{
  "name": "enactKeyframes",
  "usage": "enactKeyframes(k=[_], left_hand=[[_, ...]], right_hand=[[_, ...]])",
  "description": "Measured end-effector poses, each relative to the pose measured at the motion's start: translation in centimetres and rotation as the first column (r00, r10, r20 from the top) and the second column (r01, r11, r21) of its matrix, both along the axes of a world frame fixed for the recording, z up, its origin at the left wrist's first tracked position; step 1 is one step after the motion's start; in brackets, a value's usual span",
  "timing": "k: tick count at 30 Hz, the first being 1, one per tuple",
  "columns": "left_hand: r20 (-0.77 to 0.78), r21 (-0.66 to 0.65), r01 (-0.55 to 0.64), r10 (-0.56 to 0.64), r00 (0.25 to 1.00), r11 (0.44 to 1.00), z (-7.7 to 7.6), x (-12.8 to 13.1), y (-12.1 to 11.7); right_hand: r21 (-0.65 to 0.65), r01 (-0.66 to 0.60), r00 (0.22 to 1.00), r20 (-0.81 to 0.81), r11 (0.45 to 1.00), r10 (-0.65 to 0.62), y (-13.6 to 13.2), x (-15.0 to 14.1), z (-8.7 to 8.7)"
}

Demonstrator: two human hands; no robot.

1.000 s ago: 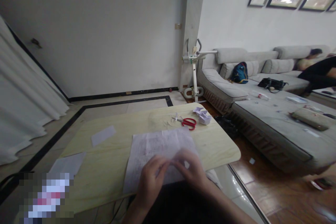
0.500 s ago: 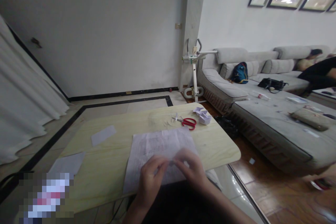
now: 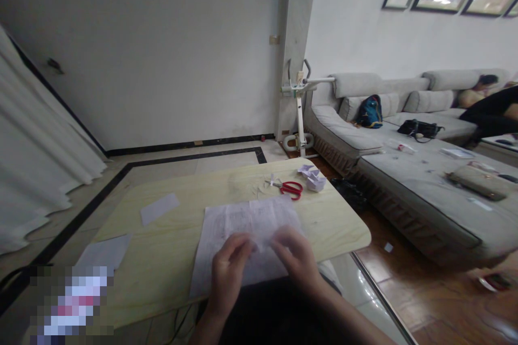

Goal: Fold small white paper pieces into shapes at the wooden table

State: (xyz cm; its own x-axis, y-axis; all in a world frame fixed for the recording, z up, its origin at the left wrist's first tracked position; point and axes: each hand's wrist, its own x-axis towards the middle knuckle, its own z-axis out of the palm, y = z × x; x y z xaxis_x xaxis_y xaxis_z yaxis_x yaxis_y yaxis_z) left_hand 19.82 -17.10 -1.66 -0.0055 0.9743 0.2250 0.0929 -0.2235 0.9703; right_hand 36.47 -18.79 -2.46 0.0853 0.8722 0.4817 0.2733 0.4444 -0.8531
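My left hand [image 3: 227,276] and my right hand [image 3: 297,259] meet at the near edge of a pale wooden table [image 3: 182,248]. Both pinch a small pale piece of paper [image 3: 264,242] between thumbs and fingertips. It is held just above a large printed sheet [image 3: 243,226] that lies flat on the table. Fingers hide most of the small piece.
Red-handled scissors [image 3: 292,189] and small folded paper shapes [image 3: 312,178] lie at the table's far right. Two loose paper slips [image 3: 159,208] sit at the left. A grey sofa [image 3: 404,172] with bags stands to the right; a person sits at its far end.
Both hands have shifted slightly up and away over the sheet, still pinching the small paper. Nothing else has moved.
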Motion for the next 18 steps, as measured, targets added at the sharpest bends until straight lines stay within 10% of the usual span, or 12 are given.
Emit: enactKeyframes(k=[18], left_hand=[[0.157,-0.126,-0.098,0.117,0.981,0.987,0.1,1.0,-0.1]], right_hand=[[0.079,0.027,0.999,-0.036,0.997,-0.025,-0.4,-0.7,-0.4]])
